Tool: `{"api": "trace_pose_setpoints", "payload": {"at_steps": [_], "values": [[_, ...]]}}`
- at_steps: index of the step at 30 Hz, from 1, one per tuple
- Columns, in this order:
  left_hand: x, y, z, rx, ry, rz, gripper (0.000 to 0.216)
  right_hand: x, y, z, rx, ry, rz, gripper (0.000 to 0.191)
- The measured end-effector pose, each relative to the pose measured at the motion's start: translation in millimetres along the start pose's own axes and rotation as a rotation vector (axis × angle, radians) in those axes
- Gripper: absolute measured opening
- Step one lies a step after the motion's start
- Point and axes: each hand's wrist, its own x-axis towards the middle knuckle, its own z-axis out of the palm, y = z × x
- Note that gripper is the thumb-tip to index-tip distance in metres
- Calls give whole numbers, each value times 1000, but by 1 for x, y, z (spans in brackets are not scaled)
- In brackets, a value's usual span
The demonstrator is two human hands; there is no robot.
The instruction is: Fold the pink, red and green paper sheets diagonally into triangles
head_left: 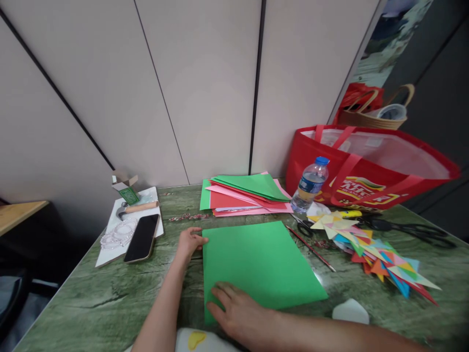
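Note:
A large sheet of green paper (256,259) lies on the table in front of me, its left edge forming a straight side. At that sheet's upper left edge is my left hand (189,243); the thumb overlaps the border and the fingers bend about it, partly hidden. My right hand (238,308) rests flat on the lower left part of the sheet, fingers stretched out, holding nothing. Behind the sheet sits a pile of green, red and pink paper (249,195). A red pencil-like stick (311,248) lies just right of the sheet.
On the left are a phone (142,238), a hammer (137,209) and a small green box (126,190). To the right stand a water bottle (310,186) and a red bag (366,166). Scissors (303,226), colourful folded paper pieces (381,254) and a white object (351,311) lie nearby.

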Motion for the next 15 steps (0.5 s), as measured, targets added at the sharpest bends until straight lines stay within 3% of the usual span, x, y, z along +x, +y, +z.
{"api": "trace_pose_setpoints", "payload": {"at_steps": [3,9,15], "values": [[1,0,0,3,4,-7,47,0,0,2,12,7,-12,49],[3,-3,1,61,10,12,43,1,-4,10,-53,38,-3,35],[6,-8,0,149,-2,30,38,2,0,-3,33,-1,-4,32]]}}
